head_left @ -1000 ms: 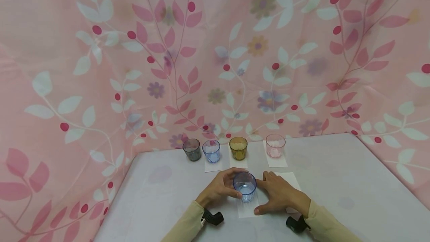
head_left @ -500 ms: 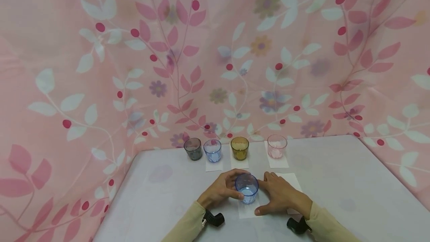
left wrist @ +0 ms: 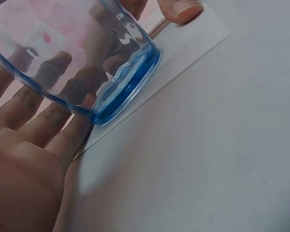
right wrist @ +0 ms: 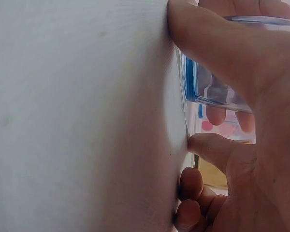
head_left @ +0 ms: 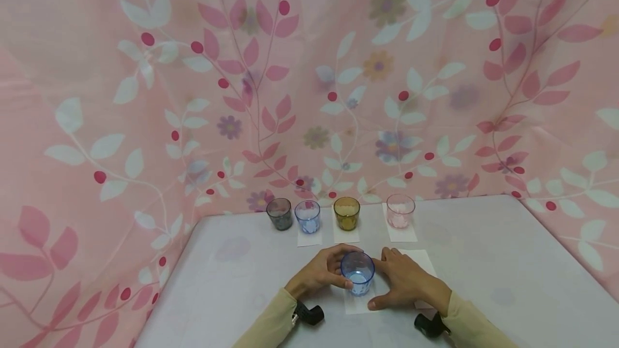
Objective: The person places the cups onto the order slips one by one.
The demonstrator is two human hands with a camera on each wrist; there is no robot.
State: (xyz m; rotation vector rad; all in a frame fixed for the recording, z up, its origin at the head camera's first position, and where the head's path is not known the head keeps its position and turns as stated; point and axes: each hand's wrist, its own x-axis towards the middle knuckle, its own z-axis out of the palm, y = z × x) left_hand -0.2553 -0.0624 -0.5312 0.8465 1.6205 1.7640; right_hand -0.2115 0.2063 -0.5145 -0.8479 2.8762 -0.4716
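Observation:
A clear blue glass [head_left: 358,274] stands upright over a white paper slip [head_left: 355,305] near the table's front. My left hand [head_left: 321,272] grips it from the left, thumb on the near side and fingers behind. Seen from the left wrist, the blue base of the glass [left wrist: 128,87] is at the paper; whether it fully touches is hard to tell. Right of the glass, my right hand [head_left: 406,281] rests low with thumb and index finger spread. In the right wrist view, its thumb [right wrist: 203,29] and index fingertip [right wrist: 198,142] touch the paper, while the other fingers bend on the table.
Along the back stand a grey glass [head_left: 279,215], another blue glass [head_left: 308,218], an amber glass [head_left: 346,215] and a pink glass [head_left: 400,212]. White slips lie under some of them. Another slip [head_left: 423,261] lies partly beneath my right hand. A floral curtain [head_left: 309,69] hangs behind the table.
The blue glass in my left hand has come slightly down and toward me. My right hand has kept its place, and the head view has shifted a little.

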